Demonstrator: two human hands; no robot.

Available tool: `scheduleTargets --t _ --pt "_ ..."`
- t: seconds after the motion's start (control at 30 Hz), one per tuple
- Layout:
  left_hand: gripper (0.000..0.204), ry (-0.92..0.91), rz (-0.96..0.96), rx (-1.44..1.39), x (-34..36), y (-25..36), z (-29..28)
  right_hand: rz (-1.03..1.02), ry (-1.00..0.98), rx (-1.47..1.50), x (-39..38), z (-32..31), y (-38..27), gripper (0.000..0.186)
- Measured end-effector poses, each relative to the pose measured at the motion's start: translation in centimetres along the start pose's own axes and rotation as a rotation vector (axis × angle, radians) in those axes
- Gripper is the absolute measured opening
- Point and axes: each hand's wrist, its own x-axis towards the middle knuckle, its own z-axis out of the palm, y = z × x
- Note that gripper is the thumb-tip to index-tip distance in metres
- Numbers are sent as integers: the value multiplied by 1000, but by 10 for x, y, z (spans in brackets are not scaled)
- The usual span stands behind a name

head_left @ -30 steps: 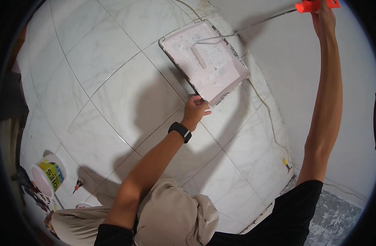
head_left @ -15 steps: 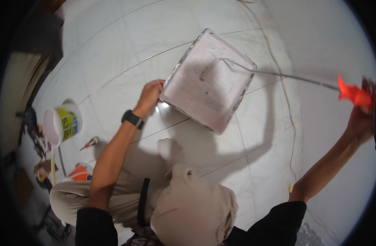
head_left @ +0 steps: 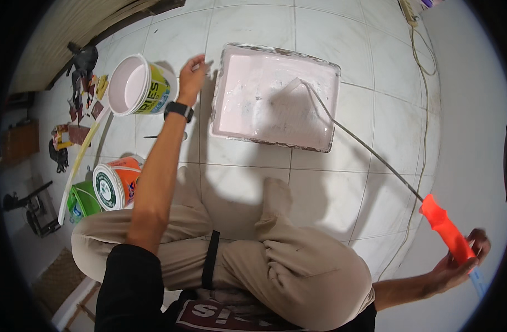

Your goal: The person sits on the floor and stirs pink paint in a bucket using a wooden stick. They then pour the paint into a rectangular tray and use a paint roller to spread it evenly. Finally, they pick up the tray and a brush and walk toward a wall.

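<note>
On the floor [head_left: 253, 22], I see the tray [head_left: 237, 94], glossy pale pink, its rim smudged, roller [head_left: 291, 89] inside; my right grip [head_left: 457, 266] holds the orange handle [head_left: 443, 224], my left grip [head_left: 192, 77] hangs loosely open nearby.

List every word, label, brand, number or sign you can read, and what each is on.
Wording isn't copied here, only placed:
Open white paint bucket: large dark letters on a yellow-green label.
Orange tub: pale side lettering; its white lid bears a green round emblem, lettering too small.
Shirt: large pale letters on a dark red panel.
Green container: blue markings, too small to read.
Roller handle: none visible.
</note>
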Motion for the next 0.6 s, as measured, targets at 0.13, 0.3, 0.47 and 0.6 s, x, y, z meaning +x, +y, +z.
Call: scheduleTargets --t 0.13,0.3,0.47,0.6 --pt "34 -112 -306 -126 -63 6 4 237 -112 198 -16 -37 -5 42" --pt "35 -111 -83 -3 -65 -18 5 210 -467 78 -26 -124 -1 40" --pt "41 -147 -119 -32 -50 8 8 322 -592 285 -38 -138 -26 46" --pt "40 -167 -126 -36 -33 11 7 350 -675 194 -57 -154 -30 50"
